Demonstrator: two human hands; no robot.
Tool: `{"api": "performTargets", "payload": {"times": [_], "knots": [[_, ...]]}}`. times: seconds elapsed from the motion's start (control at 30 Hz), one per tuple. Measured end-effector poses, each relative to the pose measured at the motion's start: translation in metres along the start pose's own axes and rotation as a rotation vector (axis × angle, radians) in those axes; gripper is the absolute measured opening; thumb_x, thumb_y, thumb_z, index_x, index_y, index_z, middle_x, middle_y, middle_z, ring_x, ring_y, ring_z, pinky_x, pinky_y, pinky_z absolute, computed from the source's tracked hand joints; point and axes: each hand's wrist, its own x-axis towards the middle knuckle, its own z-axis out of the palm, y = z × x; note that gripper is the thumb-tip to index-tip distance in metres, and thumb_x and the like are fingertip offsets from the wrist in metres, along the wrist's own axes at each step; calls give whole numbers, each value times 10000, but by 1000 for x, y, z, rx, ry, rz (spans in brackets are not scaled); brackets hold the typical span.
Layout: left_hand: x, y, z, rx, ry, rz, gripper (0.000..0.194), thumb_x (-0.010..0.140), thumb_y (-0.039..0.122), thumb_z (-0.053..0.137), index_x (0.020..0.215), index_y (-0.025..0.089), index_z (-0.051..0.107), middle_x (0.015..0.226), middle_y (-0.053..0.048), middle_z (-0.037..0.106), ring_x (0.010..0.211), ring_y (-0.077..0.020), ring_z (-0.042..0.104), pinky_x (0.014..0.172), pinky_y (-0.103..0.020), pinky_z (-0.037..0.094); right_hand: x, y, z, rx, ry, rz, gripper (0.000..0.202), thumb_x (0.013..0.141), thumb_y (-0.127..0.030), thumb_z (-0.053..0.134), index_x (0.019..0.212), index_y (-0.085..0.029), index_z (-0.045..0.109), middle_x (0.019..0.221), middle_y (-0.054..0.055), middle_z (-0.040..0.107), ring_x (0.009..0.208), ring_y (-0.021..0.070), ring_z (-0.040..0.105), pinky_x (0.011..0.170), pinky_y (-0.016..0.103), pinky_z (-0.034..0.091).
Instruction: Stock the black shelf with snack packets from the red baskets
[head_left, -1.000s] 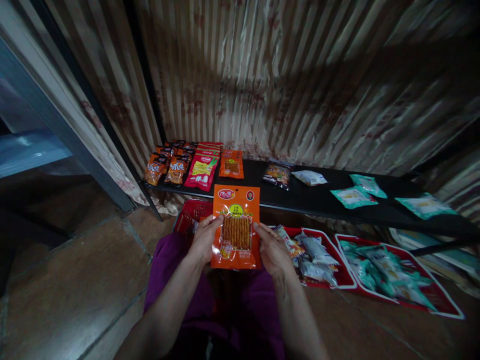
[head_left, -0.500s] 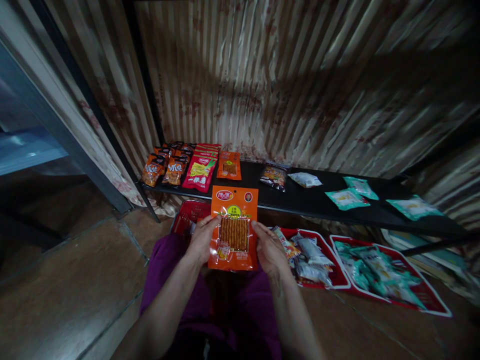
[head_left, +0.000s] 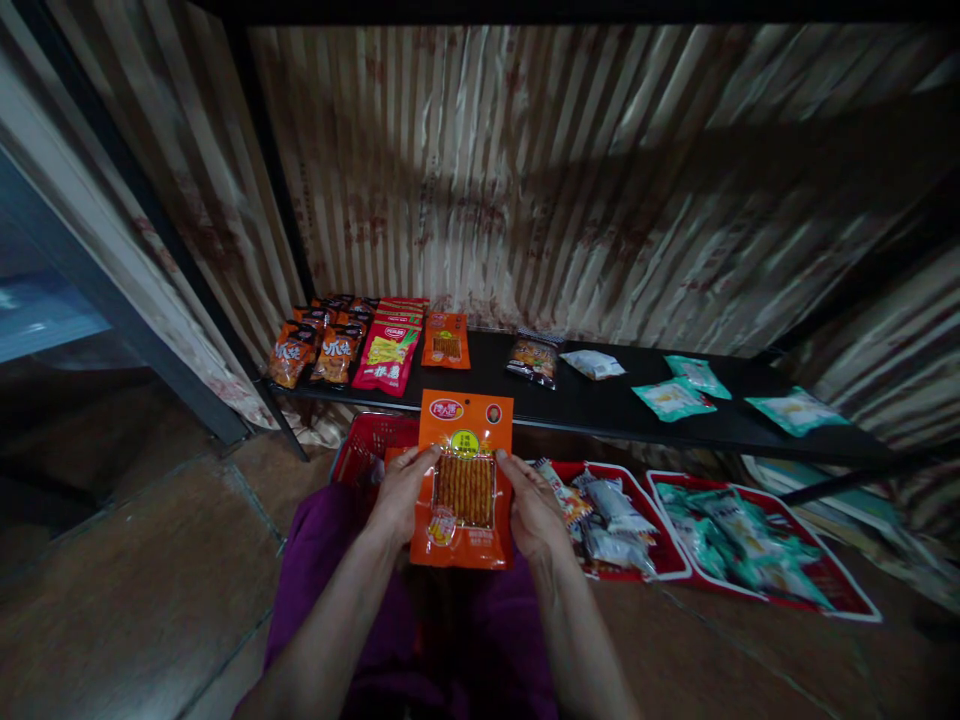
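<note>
An orange snack packet (head_left: pixel 463 490) with a clear window showing brown sticks is held upright between my hands. My left hand (head_left: pixel 401 497) grips its left edge, thumb on the front. On the opposite edge my right hand (head_left: pixel 534 508) is closed the same way, its fingers partly hidden behind. Beyond it, a matching orange packet (head_left: pixel 446 342) lies on the black shelf (head_left: pixel 480 388). Left of that one are pink-red packets (head_left: pixel 387 358) and several orange-brown snack bags (head_left: pixel 335 350).
Farther right on the shelf lie a dark snack bag (head_left: pixel 534 360), a white packet (head_left: pixel 592 364) and teal packets (head_left: pixel 675 399). Below stand red baskets: one on the left (head_left: pixel 381 432), one with white packets (head_left: pixel 675 560), one with teal packets (head_left: pixel 862 606). A striped curtain (head_left: pixel 465 180) hangs behind.
The view has shifted, so the shelf and baskets sit slightly farther left. The packet in my hands appears a little lower. Both hands keep their hold on it.
</note>
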Motion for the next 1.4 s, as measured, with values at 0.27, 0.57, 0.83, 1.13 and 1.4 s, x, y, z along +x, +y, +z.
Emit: {"api": "performTargets", "payload": {"times": [0.27,0.57,0.83,1.13,1.4], "knots": [[-4,-5,-2,-41,26,29,325,490,332,804,717,138,674,658,-16,667,598,-137,593,621,-258,435,-2,1,1,-15,98,-53,302,433,-292,846,649,-182,667,620,-12,706,549,137,629,541,234,491],[-17,8,6,-8,-12,19,328,480,357,803,678,150,642,593,-3,646,524,-137,574,565,-263,433,-3,-3,4,-15,120,-105,299,440,-281,842,648,-182,651,610,-19,700,541,131,629,528,229,496],[-18,8,5,-6,-39,32,331,502,379,787,700,158,641,596,0,639,528,-139,564,582,-276,433,-6,-8,7,-39,94,-55,281,446,-270,838,634,-179,651,608,4,705,529,155,634,520,258,506],[-7,1,-6,152,53,132,231,545,354,745,651,160,677,656,-15,665,675,-150,578,691,-254,412,0,-13,8,-39,37,-65,336,442,-312,856,693,-187,670,686,9,729,548,161,651,519,258,521],[-7,3,-8,81,37,44,271,512,358,774,656,159,661,654,-21,664,664,-166,592,654,-267,418,11,-12,15,-31,81,-94,288,467,-292,838,683,-186,679,638,3,719,534,154,643,519,253,518]]}}
